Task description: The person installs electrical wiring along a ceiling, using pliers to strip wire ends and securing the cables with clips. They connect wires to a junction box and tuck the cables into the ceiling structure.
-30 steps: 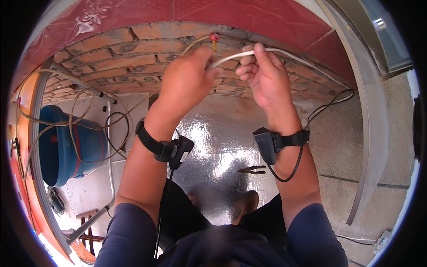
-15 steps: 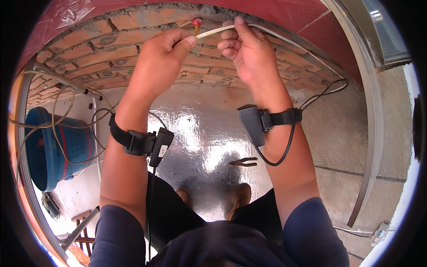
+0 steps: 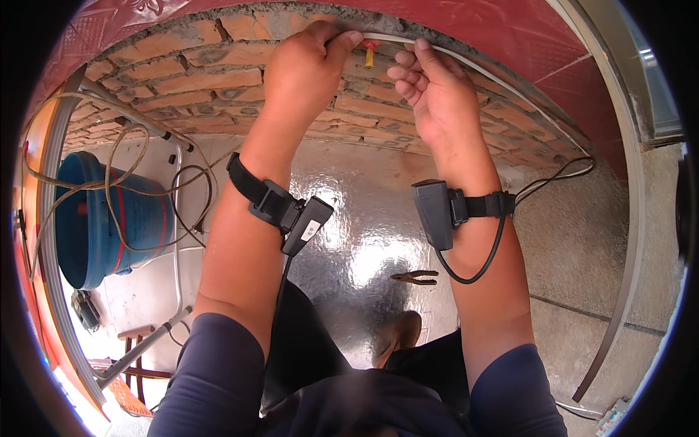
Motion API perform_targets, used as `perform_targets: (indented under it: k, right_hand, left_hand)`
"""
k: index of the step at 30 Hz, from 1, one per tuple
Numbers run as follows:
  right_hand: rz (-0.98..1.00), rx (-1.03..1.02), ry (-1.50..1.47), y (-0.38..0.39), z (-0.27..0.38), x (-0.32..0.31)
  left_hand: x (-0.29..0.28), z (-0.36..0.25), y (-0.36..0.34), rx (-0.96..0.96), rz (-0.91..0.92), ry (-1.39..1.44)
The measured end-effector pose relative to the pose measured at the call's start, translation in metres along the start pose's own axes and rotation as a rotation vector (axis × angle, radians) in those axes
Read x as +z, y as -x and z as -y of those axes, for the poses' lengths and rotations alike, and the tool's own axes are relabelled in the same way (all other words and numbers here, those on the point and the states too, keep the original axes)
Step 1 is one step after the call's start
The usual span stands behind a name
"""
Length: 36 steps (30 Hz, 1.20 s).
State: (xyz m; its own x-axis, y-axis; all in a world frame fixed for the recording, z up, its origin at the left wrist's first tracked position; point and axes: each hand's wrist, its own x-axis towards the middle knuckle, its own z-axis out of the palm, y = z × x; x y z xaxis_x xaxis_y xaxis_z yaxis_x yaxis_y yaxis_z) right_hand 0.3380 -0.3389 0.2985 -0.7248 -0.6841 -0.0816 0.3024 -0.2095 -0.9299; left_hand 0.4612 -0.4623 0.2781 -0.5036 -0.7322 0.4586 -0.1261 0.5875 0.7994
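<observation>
A red-and-yellow fitting stuck out from the brick wall, and the white cable passed just above it. The cable's long axis ran from left to right over the fitting, then sloped down and away to its right toward a dark cord loop. Whether the cable touched the fitting could not be told.

The left hand, just left of the fitting, was clamped on the cable between thumb and fingers; the part beyond that pinch was hidden. The right hand was to the right of the fitting, palm turned up, its fingers loosely curled and its thumb tip at the cable; whether it gripped could not be told. The two hands were apart, with the cable bridging the space between them above the fitting, and the left hand was the nearer to it.

Well below the fitting, pliers lay on the shiny floor. Far to its lower left lay a blue bucket.
</observation>
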Motion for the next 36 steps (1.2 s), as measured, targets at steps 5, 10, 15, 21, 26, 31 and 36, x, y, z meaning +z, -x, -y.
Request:
perform_targets:
  k: [5,10,15,21,26,31,36]
  right_hand:
    - [-0.067,-0.030,0.113,0.000,0.002,0.000]
    - [-0.127,-0.531,0.600,0.002,0.001,-0.004]
    - [-0.094,-1.124,1.263,-0.002,-0.004,-0.008]
    - [-0.013,-1.221,1.212,-0.012,-0.013,-0.002]
    - [0.006,-1.231,1.211,-0.017,-0.016,-0.002]
    - [0.100,-1.181,1.262,-0.011,-0.010,-0.003]
    - [0.116,-1.172,1.255,-0.011,-0.012,-0.001]
  left_hand:
    - [0.002,-0.004,0.002,-0.080,-0.046,-0.081]
    - [0.004,0.008,0.002,-0.006,-0.172,-0.125]
    - [-0.001,0.009,0.005,-0.033,-0.181,-0.075]
    - [0.002,0.016,0.006,0.001,-0.188,-0.098]
    - [0.003,0.011,0.008,-0.032,-0.170,-0.124]
    - [0.004,0.014,0.008,-0.048,-0.154,-0.131]
    - [0.012,0.019,0.014,0.085,-0.250,-0.193]
